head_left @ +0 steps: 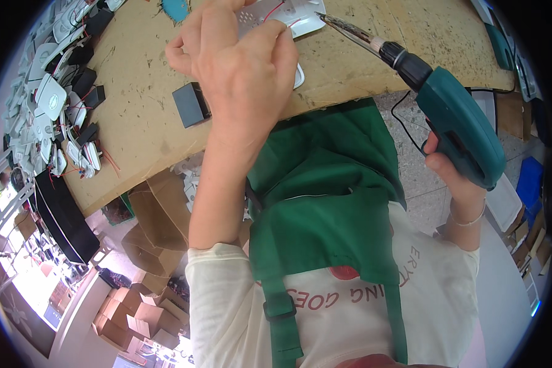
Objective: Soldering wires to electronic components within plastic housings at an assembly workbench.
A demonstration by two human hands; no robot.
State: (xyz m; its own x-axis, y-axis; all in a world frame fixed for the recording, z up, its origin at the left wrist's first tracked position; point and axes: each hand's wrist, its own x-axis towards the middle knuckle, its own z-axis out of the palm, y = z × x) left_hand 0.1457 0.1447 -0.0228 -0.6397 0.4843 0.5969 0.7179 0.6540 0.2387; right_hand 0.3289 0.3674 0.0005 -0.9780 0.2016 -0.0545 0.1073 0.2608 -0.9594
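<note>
My left hand [239, 67] is closed on a flat white plastic panel [294, 15] with a thin red wire, pressing it on the brown cardboard-covered bench [135, 116]. My right hand [457, 178] grips a teal electric screwdriver [454, 122] by its handle. The tool's metal bit [343, 26] points at the panel's right edge. A small black box [191, 104] lies on the bench just left of my left wrist. I wear a green apron over a white shirt.
Many white plastic housings and black boxes with red wires [61, 104] are piled along the bench's left side. Brown cardboard cartons [147, 245] stand on the floor below. The screwdriver's black cord [405, 122] hangs off the bench edge. A blue bin [529, 181] sits at right.
</note>
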